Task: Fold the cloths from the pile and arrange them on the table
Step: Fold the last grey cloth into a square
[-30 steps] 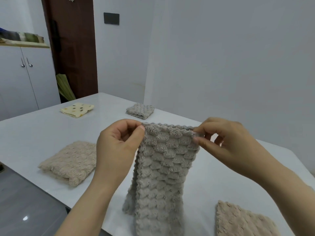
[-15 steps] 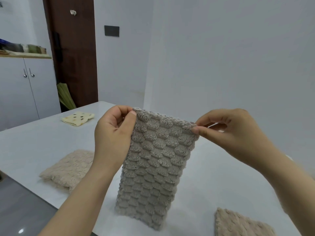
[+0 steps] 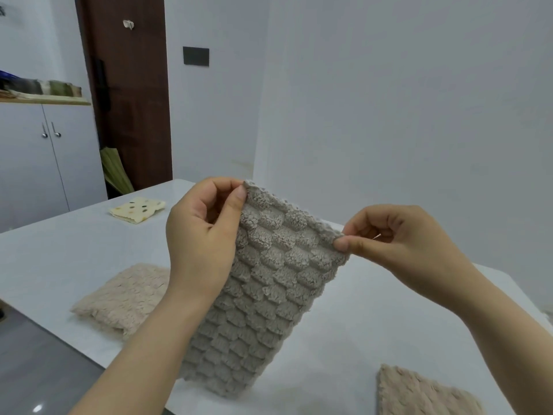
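Thumbs and forefingers of the left hand (image 3: 203, 235) and right hand (image 3: 401, 250) pinch the top corners of the grey cloth (image 3: 269, 295), so it hangs flat over the near edge of the table (image 3: 74, 235). Held so, its edges likely line up for the next fold.

Left hand (image 3: 203, 235) and right hand (image 3: 401, 244), raised, each pinch the grey cloth (image 3: 269, 295).

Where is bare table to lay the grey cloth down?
Bare: the table between spotted cloth and left beige cloth; also right of the grey cloth, beyond the near-right beige cloth. Crowded: near edge.
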